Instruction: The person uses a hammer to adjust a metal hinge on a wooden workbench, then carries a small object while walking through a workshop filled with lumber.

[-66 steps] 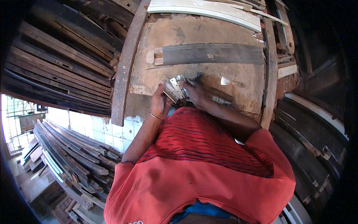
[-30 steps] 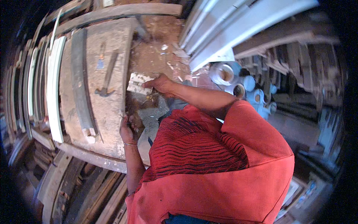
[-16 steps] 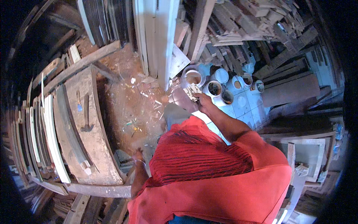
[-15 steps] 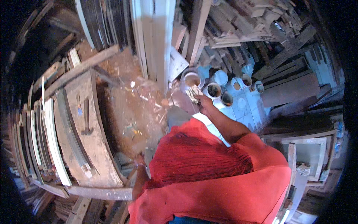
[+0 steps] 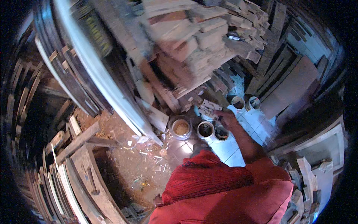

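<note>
My right hand is closed on a pale flat rectangular piece with dark spots, whose exact kind I cannot make out. It hangs over several round pots on the floor. Nearest below it are a pot with dark contents and another dark-filled pot. A wider bucket with tan contents stands to their left. Low in the picture, my left hand shows only in part beside my red shirt, and its fingers are too hidden to read.
A workbench at lower left carries a hammer and long strips of wood. Stacked boards fill the far side. Long pale planks lean at left. Two more pots stand on the tiles. Scraps litter the brown floor.
The view has swung to the right and toward the wood stack. My right hand, with the pale piece, has moved from beside the bucket to over the pots further right.
</note>
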A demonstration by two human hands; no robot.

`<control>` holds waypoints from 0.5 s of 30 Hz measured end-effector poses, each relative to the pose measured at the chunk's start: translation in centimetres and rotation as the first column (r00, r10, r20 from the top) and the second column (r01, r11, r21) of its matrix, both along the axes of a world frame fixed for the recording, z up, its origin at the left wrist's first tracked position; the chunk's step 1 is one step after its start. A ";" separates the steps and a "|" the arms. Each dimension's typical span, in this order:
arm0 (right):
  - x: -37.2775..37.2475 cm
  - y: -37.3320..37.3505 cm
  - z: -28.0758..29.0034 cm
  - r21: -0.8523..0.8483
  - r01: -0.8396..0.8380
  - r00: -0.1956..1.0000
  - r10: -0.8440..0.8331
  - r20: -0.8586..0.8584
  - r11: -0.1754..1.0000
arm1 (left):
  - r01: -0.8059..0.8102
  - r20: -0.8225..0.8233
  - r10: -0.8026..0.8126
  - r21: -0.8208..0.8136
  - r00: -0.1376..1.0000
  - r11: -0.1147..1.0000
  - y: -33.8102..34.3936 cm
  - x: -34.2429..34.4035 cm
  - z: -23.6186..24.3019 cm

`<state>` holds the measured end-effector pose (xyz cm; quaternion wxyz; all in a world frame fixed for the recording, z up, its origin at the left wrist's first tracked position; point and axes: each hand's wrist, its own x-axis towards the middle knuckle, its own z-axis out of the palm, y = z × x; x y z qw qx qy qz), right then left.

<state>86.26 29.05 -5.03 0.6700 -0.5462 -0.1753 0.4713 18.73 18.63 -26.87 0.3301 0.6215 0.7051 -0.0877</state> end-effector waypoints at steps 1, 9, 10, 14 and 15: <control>2.4 -1.4 2.9 0.069 0.001 0.997 0.004 -0.072 0.998 | 0.067 -0.008 -0.067 0.026 0.998 0.997 2.3 2.4 0.3; 15.6 -3.3 21.3 0.480 0.220 0.971 -0.237 -0.024 0.849 | -0.409 0.756 0.229 0.056 0.613 0.911 17.2 27.5 10.0; 17.3 -3.5 22.2 0.513 0.234 0.967 -0.251 -0.037 0.825 | -0.409 0.763 0.219 0.064 0.608 0.910 18.0 30.1 11.7; 20.6 -4.1 26.2 0.563 0.465 0.869 -0.474 -0.143 0.683 | -0.312 0.755 0.139 0.090 0.640 0.946 18.6 34.0 13.9; 20.8 -4.4 26.9 0.542 0.520 0.838 -0.517 -0.176 0.660 | -0.335 0.747 0.178 0.062 0.640 0.940 18.2 33.8 13.3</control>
